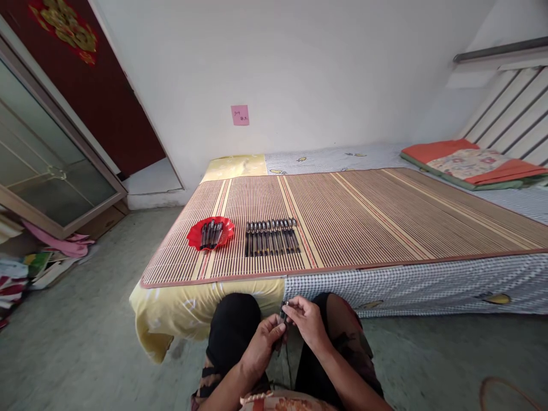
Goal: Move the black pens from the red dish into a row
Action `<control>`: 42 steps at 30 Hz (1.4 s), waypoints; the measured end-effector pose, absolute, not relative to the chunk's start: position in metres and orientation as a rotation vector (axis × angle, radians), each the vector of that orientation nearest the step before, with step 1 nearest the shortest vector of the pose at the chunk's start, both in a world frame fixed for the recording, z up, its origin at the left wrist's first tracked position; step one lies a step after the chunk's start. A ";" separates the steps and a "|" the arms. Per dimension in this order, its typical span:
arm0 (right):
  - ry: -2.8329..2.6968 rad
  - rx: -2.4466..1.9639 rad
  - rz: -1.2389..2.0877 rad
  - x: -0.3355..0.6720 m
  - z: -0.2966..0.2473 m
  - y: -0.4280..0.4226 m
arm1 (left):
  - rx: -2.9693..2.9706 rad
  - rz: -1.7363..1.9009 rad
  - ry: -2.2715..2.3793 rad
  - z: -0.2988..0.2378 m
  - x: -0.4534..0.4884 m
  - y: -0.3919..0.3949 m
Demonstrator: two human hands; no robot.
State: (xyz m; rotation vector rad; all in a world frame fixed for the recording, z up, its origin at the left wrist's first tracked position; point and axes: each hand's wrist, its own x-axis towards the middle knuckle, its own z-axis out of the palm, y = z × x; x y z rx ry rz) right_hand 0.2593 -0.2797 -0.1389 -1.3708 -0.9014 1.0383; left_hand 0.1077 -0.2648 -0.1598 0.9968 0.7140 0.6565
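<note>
Between my knees, in front of the bed's edge, both hands meet on one dark pen [283,314]. My left hand [266,341] is closed round its lower part. The fingers of my right hand [306,321] pinch its upper end. On the mat ahead, several similar black pens [271,238] lie side by side in a neat row. Left of that row sits a red scalloped plate [193,235] holding several more pens [210,234].
A striped bamboo mat [363,217] covers the bed. Folded orange and floral bedding [466,162] lies at the far right. A pink note [240,115] is stuck on the wall. To the left stand a glass-panelled door [55,154] and a heap of cloth [17,274].
</note>
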 end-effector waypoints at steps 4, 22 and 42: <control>-0.934 -1.270 1.160 0.263 -0.139 -0.279 | 0.898 0.677 0.669 -0.152 0.108 -0.266; -0.832 -1.148 1.339 0.267 -0.136 -0.283 | 0.728 0.694 0.671 -0.145 0.108 -0.268; -0.960 -1.269 1.145 0.262 -0.148 -0.278 | 0.955 0.621 0.701 -0.152 0.110 -0.266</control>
